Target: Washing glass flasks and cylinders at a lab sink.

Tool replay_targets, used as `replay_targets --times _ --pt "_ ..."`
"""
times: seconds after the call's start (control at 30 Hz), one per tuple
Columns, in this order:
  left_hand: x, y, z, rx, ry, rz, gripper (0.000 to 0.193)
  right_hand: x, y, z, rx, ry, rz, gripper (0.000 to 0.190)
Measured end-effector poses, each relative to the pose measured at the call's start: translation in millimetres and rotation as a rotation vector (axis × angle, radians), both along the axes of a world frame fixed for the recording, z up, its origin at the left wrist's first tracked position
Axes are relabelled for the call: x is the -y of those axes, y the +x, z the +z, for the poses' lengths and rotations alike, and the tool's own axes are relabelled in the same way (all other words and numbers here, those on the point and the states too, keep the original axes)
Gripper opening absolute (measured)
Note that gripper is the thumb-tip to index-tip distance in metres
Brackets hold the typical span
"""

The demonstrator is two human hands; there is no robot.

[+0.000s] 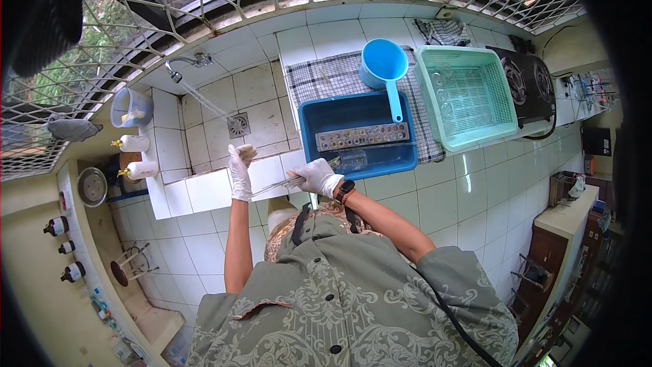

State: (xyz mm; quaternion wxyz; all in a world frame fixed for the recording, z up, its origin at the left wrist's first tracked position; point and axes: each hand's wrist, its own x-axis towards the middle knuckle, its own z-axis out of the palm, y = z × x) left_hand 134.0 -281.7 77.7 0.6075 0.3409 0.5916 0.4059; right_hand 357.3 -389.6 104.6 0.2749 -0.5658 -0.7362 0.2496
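Note:
My left hand (241,171), in a whitish glove, is raised at the sink's front ledge with its fingers curled; whether it grips something cannot be told. My right hand (318,177), also gloved, is closed around several thin, clear rods (277,187), apparently glass. They slant down to the left, towards my left wrist. Just beyond my right hand is a dark blue plastic basin (326,104). Inside it lie a long rack with rows of round holes (361,136) and clear glassware (352,159). Water runs from the tap (176,75) into the tiled sink (214,97).
A light blue dipper (383,63) has its handle over the basin. Beneath is a checked cloth (326,79). To the right stand a pale green basket (473,97) holding clear glassware and a gas stove (527,81). Two white bottles (140,169) and a bucket (131,107) flank the sink.

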Motion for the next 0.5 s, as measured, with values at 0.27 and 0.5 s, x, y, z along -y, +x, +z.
replay_targets --times 0.27,0.5 --pt "-1.6 -7.3 13.7 0.044 -0.185 -0.135 0.062 -16.5 -11.4 32.2 0.210 -0.109 0.250 0.026" --pt "0.8 -15.3 62.9 0.297 -0.413 -0.492 0.065 -73.0 -42.2 69.8 0.260 -0.008 0.514 0.016"
